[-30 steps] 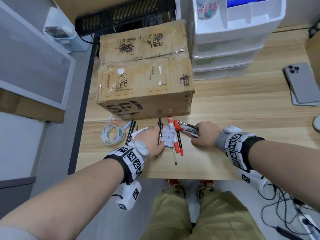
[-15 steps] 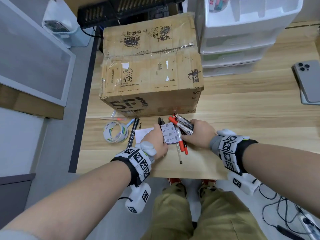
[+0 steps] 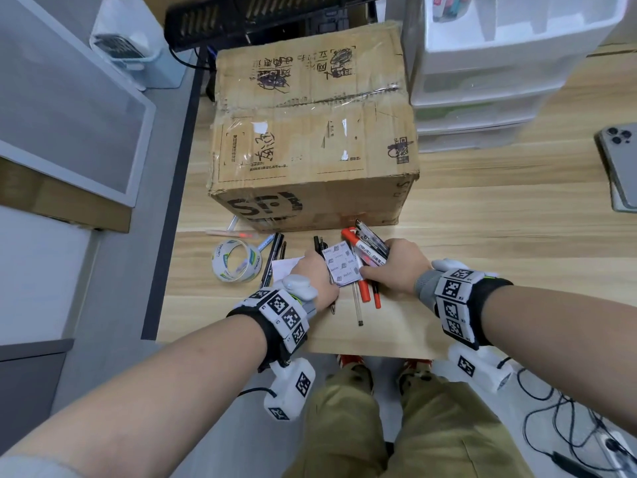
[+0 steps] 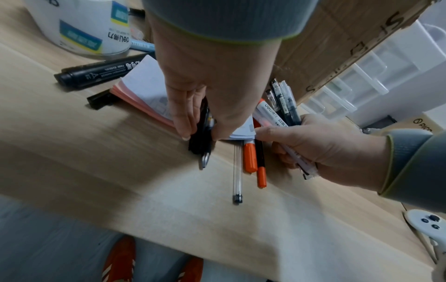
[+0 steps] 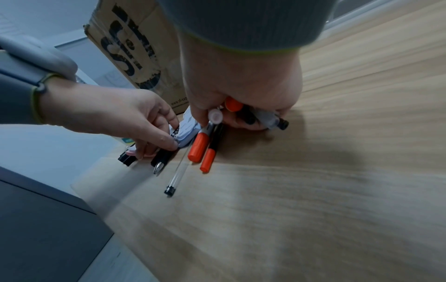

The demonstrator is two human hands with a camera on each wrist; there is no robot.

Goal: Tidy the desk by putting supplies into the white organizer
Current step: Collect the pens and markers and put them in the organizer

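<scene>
Bare forearms. Grey cuffs (image 4: 224,21) edged in yellow-green, under black wristbands (image 3: 482,305) carrying white blocks with square black-and-white tags (image 3: 286,312). Olive trousers (image 3: 396,426); red shoes (image 3: 351,360).

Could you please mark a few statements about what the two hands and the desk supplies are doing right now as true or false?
1. The right hand grips a bundle of pens. True.
2. The tape roll sits inside the white organizer. False: it lies on the desk, left of the pens.
3. The left hand pinches a black pen. True.
4. The clear pen is held in the right hand. False: it lies loose on the desk.
5. The phone lies on top of the cardboard box. False: it lies on the desk, far right.
</scene>
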